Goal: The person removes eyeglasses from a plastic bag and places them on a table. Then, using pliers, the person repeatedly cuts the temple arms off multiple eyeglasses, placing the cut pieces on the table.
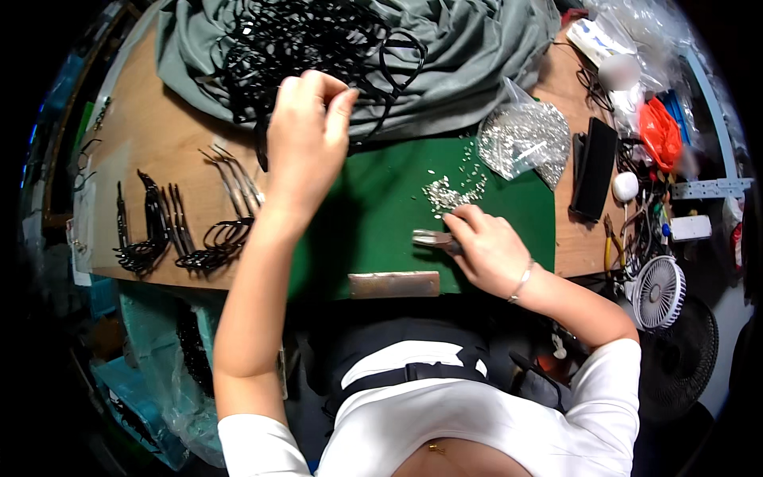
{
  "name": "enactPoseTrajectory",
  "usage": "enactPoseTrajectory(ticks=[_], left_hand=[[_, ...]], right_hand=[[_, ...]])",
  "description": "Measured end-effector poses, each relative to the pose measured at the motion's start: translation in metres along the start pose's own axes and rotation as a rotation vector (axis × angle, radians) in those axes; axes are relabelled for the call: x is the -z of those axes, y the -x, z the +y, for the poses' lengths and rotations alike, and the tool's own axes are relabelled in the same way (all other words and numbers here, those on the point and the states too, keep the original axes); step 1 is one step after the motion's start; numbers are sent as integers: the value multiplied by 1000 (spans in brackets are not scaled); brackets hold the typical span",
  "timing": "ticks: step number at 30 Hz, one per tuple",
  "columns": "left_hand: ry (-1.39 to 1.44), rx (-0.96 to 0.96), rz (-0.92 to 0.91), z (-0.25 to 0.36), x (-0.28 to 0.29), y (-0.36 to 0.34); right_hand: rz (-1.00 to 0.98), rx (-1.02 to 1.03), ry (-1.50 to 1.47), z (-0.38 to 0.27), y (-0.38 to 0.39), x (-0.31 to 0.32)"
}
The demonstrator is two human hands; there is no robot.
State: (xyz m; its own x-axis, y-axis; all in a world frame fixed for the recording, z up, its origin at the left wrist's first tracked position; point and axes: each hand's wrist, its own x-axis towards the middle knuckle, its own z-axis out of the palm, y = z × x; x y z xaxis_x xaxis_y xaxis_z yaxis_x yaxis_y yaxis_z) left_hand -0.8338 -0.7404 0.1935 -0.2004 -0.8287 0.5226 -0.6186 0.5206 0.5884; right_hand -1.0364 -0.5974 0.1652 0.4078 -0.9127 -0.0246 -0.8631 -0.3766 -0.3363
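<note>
My left hand [310,131] is raised over the far edge of the green mat [373,183], its fingers closed on a black eyeglass frame. One rim of this eyeglass frame [403,63] shows to the right of the fingers; the gripped part is hidden behind the hand. A tangled heap of black eyeglass frames [294,40] lies just beyond, on grey cloth. In my right hand [489,246] is a pair of pliers [433,238], with its metal jaws pointing left. Small silvery pieces [449,193] are scattered beside the right fingertips. A clear bag [524,135] holds many more.
A metal-faced block [393,285] sits at the mat's near edge. Folded black eyeglass frames [159,230] stand in groups on the left of the wooden table [119,151]. To the right are a black case [594,168], yellow-handled pliers [609,242], cables and a small white fan [658,292].
</note>
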Motion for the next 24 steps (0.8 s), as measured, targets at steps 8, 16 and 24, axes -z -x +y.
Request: enactPoseTrajectory(ticks=[8, 16, 24], left_hand=[[1113, 636, -43, 60, 68, 40], [1367, 511, -53, 77, 83, 105], [1160, 568, 168, 87, 64, 129]], right_hand=[[3, -84, -125, 7, 21, 22], [39, -176, -306, 22, -5, -18], [28, -202, -150, 11, -9, -23]])
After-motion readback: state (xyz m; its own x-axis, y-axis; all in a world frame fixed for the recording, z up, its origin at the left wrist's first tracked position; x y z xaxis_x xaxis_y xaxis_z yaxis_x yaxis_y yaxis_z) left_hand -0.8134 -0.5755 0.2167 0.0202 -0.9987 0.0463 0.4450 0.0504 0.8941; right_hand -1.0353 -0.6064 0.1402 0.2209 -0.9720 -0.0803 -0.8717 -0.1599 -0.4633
